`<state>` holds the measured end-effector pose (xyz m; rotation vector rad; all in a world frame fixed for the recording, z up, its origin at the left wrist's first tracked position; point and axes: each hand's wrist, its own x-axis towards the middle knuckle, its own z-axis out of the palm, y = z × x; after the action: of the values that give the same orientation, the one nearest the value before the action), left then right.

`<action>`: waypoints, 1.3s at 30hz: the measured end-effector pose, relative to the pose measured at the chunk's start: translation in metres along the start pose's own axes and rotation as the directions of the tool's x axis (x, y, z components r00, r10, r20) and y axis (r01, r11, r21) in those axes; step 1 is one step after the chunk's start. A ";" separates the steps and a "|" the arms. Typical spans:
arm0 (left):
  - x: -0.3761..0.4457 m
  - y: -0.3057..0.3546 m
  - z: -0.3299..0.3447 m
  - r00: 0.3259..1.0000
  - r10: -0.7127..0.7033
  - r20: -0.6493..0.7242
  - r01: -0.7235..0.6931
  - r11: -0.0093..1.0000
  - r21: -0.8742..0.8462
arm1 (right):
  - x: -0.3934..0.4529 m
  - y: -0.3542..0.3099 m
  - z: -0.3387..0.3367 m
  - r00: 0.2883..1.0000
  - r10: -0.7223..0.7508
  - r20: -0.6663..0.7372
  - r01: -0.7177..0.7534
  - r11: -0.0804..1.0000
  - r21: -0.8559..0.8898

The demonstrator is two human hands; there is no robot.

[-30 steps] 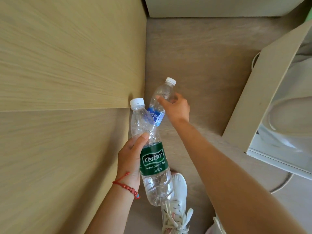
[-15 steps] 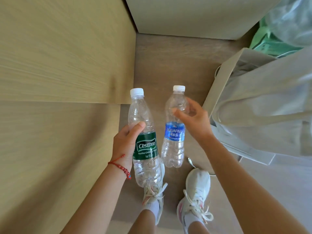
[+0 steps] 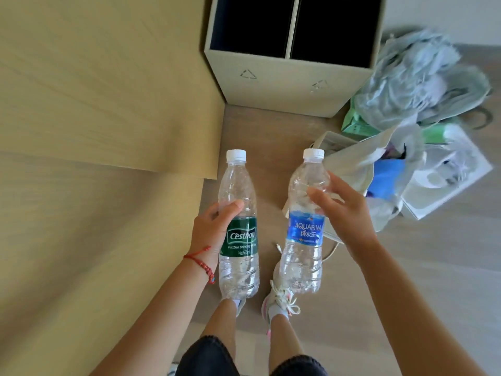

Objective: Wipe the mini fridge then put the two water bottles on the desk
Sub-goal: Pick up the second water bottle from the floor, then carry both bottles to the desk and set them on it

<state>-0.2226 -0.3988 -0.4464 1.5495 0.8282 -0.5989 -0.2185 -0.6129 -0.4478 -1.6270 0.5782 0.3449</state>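
Observation:
I hold two clear water bottles upright in front of me, above the floor. My left hand (image 3: 212,230) grips the green-labelled bottle (image 3: 238,234) around its middle. My right hand (image 3: 343,213) grips the blue-labelled bottle (image 3: 305,229) near its shoulder, just to the right of the first. Both have white caps and stand apart by a small gap. A light wooden surface (image 3: 95,104) fills the left side of the view. The mini fridge is not in view.
A beige two-compartment bin (image 3: 287,77) stands on the floor ahead. Bags and crumpled plastic (image 3: 406,109) lie on the floor to the right, with a pale tote bag (image 3: 360,164) behind my right hand. My legs and white shoes (image 3: 279,299) are below the bottles.
My view has risen and moved back, bringing the bin and bags into sight. Both bottles have come upright side by side and further apart; a second ago the blue one was tilted behind the green one.

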 end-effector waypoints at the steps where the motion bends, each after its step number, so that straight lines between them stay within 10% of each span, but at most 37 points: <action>1: -0.010 0.008 -0.001 1.000 0.007 -0.005 -0.007 1.000 -0.004 | -0.009 -0.011 -0.006 1.000 -0.002 -0.003 0.002 1.000 0.006; 20: -0.196 0.126 -0.044 0.979 0.149 0.139 -0.132 0.983 -0.124 | -0.179 -0.168 -0.037 0.991 -0.055 -0.122 0.068 0.992 0.109; 39: -0.308 0.108 -0.194 0.948 0.223 0.227 -0.192 0.970 -0.149 | -0.350 -0.204 0.064 0.963 -0.174 -0.204 0.209 0.964 0.165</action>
<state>-0.3427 -0.2618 -0.1129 1.3945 0.4997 -0.5569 -0.3878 -0.4784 -0.0997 -1.5288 0.5710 -0.0082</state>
